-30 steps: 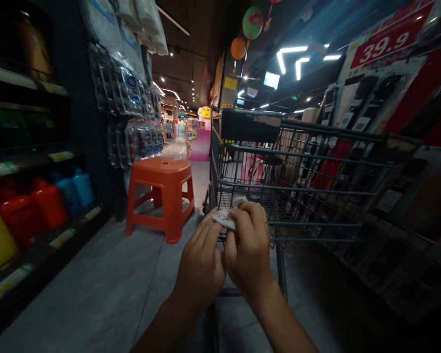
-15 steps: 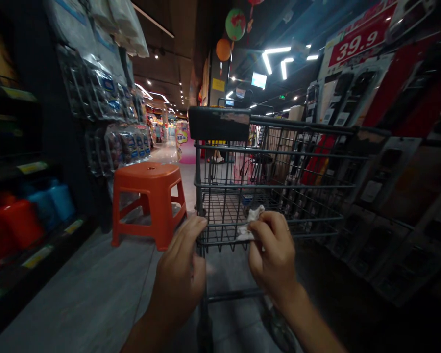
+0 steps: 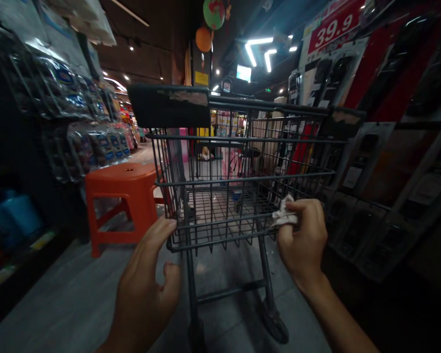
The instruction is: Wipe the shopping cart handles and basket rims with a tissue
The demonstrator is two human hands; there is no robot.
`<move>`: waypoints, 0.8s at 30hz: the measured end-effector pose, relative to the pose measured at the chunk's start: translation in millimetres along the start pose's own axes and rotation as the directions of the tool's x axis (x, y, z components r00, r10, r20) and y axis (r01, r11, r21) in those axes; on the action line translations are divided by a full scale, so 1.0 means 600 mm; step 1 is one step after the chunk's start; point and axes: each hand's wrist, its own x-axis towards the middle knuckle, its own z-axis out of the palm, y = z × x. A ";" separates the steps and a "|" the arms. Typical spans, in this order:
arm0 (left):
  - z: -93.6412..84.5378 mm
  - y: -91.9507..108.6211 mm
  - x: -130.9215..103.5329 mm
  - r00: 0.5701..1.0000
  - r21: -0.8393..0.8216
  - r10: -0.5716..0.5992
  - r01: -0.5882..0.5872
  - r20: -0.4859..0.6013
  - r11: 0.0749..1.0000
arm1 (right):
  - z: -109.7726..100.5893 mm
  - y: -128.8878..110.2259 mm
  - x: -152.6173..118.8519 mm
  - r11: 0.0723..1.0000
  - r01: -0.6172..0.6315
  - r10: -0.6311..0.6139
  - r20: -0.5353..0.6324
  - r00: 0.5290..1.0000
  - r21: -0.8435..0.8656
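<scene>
Cart, dark wire, mid-view; the landmark. Right hand: thumb and fingers pinched on crumpled white tissue, at the cart's lower right rails. Left hand: holds nothing visible, thumb apart from fingers, fingertips at the cart's lower left corner; contact can't be told. Hands well apart. Orange stool left of cart, upright on grey floor. Packaged goods hang both sides of cart; red 39.9 sign upper right of it.
</scene>
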 end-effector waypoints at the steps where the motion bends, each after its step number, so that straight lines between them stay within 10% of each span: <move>1: 0.000 0.000 -0.001 1.000 -0.003 -0.010 0.010 -0.002 1.000 | 0.003 -0.002 -0.001 1.000 -0.002 0.002 -0.004 1.000 -0.007; 24: 0.012 0.012 -0.006 0.999 0.108 -0.017 0.021 -0.040 0.994 | 0.045 -0.076 -0.064 0.971 0.085 -0.098 0.045 0.994 0.223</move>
